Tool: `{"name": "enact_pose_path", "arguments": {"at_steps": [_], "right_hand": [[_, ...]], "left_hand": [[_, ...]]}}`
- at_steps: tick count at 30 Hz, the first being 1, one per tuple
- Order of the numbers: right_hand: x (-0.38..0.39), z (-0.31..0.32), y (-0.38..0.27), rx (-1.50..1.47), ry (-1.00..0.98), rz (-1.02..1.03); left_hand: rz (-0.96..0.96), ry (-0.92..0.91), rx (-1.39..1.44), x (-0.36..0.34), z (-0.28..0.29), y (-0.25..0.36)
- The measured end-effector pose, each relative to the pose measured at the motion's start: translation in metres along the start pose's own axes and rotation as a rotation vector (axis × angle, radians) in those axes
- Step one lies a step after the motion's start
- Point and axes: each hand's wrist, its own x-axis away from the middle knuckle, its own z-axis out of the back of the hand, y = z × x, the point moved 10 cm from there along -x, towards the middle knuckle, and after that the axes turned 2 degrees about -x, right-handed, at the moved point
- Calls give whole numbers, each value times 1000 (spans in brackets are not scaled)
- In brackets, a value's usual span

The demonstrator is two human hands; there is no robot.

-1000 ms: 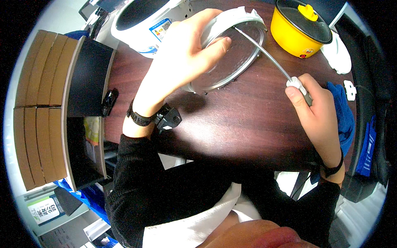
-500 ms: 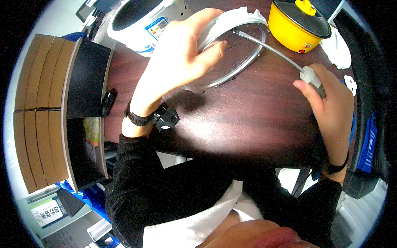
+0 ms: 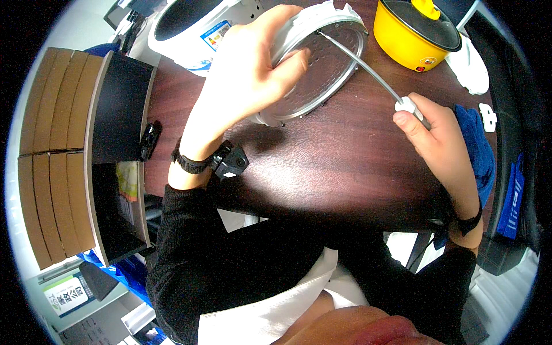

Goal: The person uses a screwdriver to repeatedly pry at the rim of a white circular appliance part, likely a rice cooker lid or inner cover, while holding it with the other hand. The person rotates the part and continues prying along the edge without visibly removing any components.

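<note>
My left hand [image 3: 247, 75] is closed around the white rim of a round appliance lid [image 3: 326, 69], with the thumb on its inner side. The lid is tilted up on edge, showing a dimpled metal inner plate ringed by a pale rim. In my right hand [image 3: 440, 135] is a screwdriver [image 3: 368, 68] with a long metal shaft and a light handle, gripped with the thumb along it. Its tip meets the upper inner edge of the lid, near a small dark spot. The fingers of my left hand behind the rim are partly hidden.
A white appliance body [image 3: 184, 49] with a dark opening stands at the back left. At the back right are a yellow pot [image 3: 405, 40] with a dark lid and a white plastic piece [image 3: 468, 66]. A blue cloth [image 3: 478, 149] lies beside my right forearm. Cardboard boxes [image 3: 52, 149] line the left.
My right hand has moved left with the screwdriver, bringing its tip to the lid's upper inner edge. The lid has shifted slightly up and left in my left hand.
</note>
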Motion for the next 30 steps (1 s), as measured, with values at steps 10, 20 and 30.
{"name": "enact_pose_path", "arguments": {"at_steps": [10, 20, 30], "right_hand": [[17, -43, 19, -564, -322, -362], [24, -38, -2, -623, -307, -334], [24, -37, 1, -640, -296, -336]], "left_hand": [[15, 84, -162, -4, 2, -11], [7, 187, -176, 3, 9, -4], [10, 180, -183, 3, 6, -8]]}}
